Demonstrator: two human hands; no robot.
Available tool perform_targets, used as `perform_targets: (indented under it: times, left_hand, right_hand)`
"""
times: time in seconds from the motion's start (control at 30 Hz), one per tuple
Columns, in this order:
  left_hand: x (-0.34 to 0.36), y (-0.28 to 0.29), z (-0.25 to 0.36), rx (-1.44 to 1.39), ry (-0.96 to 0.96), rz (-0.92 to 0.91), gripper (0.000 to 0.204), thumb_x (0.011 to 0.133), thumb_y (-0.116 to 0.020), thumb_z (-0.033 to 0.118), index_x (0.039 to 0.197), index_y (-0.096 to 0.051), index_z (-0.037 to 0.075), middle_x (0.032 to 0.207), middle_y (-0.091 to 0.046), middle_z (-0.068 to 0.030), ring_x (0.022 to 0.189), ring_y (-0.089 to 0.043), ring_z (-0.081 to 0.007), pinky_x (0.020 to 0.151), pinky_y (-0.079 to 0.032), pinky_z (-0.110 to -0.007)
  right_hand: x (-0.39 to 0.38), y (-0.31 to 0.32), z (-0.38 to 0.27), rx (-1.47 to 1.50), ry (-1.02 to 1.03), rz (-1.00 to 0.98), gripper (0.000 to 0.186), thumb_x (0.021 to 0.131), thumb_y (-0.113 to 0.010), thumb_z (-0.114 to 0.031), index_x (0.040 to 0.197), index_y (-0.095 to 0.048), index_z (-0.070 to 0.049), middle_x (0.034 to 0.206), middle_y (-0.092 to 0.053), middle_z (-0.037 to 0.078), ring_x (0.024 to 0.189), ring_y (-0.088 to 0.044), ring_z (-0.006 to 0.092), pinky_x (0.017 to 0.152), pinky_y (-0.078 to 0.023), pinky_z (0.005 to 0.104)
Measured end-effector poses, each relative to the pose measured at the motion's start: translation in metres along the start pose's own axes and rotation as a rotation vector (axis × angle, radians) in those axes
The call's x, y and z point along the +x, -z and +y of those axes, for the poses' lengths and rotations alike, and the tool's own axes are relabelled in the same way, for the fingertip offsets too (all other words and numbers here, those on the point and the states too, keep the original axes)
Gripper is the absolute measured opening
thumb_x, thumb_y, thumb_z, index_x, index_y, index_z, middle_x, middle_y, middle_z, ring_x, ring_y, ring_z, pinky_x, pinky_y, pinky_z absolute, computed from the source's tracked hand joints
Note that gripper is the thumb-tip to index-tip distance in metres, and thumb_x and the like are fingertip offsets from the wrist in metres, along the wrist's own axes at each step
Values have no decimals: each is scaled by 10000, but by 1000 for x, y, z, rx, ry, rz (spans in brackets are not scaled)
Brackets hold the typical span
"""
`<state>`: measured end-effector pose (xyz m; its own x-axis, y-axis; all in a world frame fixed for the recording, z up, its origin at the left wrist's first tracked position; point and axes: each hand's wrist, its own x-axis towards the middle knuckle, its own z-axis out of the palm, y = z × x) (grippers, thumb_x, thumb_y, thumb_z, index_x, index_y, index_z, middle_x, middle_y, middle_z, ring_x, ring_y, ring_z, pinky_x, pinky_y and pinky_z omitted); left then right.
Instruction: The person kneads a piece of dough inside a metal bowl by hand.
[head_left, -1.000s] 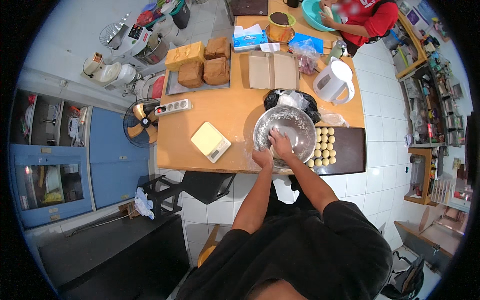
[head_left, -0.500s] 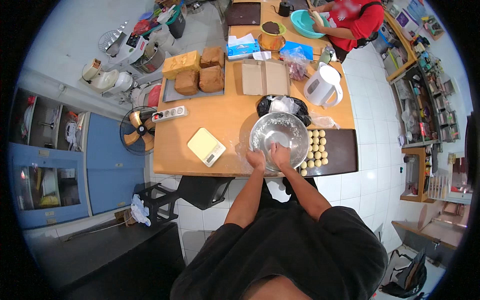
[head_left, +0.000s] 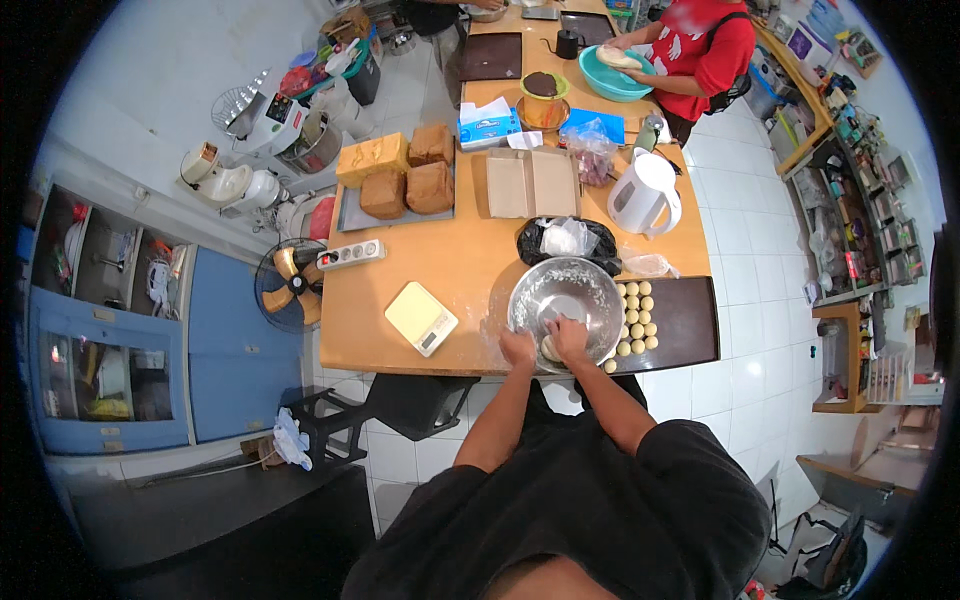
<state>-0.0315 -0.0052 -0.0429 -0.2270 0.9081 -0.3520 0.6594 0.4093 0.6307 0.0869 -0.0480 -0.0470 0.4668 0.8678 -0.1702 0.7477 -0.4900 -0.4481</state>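
Observation:
A steel mixing bowl [head_left: 597, 292], its inner wall smeared with white bits, sits at the table's near edge. At its left rim, my left hand [head_left: 518, 348] is closed on the edge. Inside, my right hand [head_left: 568, 340] is closed and pressed onto a pale lump of dough [head_left: 549, 350] near the bowl's front wall; its fingertips are partly hidden. Just right of the bowl, rows of small round dough balls [head_left: 632, 318] lie on a dark baking tray [head_left: 690, 320].
Left of the bowl lies a kitchen scale [head_left: 415, 312]. Behind are a black plastic bag [head_left: 535, 240], an open cardboard box [head_left: 530, 183], a white electric kettle [head_left: 640, 195], a power strip [head_left: 350, 254] and bread loaves [head_left: 430, 187]. A co-worker in red [head_left: 700, 60] holds dough over a turquoise bowl [head_left: 610, 85].
The view has tilted, so the table sits lower and another person shows at the far end. My right hand has shifted slightly, exposing more dough. The co-worker's dough now lies flatter between their hands.

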Motion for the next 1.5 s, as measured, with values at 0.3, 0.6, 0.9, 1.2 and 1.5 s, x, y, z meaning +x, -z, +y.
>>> perform_targets:
  times: [0.3, 0.6, 0.9, 1.2, 1.5]
  left_hand:
    - [-19, 16, 24, 23, -27, 52, 339, 715, -634, 116, 1010, -609, -46, 952, -637, -293, 911, -606, -471, 808, -472, -521]
    - [-23, 19, 24, -9, -78, 45, 347, 788, -637, 164, 1029, -597, -83, 962, -622, -319, 920, -601, -482, 814, -469, -506]
    - [-19, 11, 6, -40, -209, 92, 324, 794, -610, 175, 1031, -606, -45, 989, -632, -285, 945, -595, -458, 832, -460, -515]
    - [-30, 29, 22, -19, -74, 18, 340, 783, -641, 179, 1038, -604, -43, 996, -632, -285, 951, -598, -452, 838, -459, -509]
    - [-41, 23, 8, -104, -142, 74, 321, 739, -656, 147, 999, -615, -37, 1016, -622, -269, 989, -580, -447, 866, -451, -499]
  right_hand:
    - [12, 27, 5, -122, 56, -390, 429, 918, -499, -426, 897, -719, -59, 886, -680, 199, 872, -671, 371, 802, -523, 458]
    - [-36, 22, 21, 88, 360, -314, 380, 877, -560, -393, 1143, -616, -126, 1060, -565, 224, 1096, -506, 397, 968, -419, 446]
    - [-19, 24, 8, 294, 130, -302, 404, 787, -615, -228, 1136, -540, -40, 1101, -520, 212, 1029, -500, 419, 901, -409, 499]
    - [-25, 30, 44, 396, 340, 35, 174, 804, -607, -100, 971, -630, -58, 1020, -522, 190, 940, -492, 365, 853, -393, 468]
    - [-60, 42, 49, 96, 134, 275, 384, 722, -752, -228, 901, -563, 55, 1072, -447, 296, 980, -473, 417, 889, -401, 465]
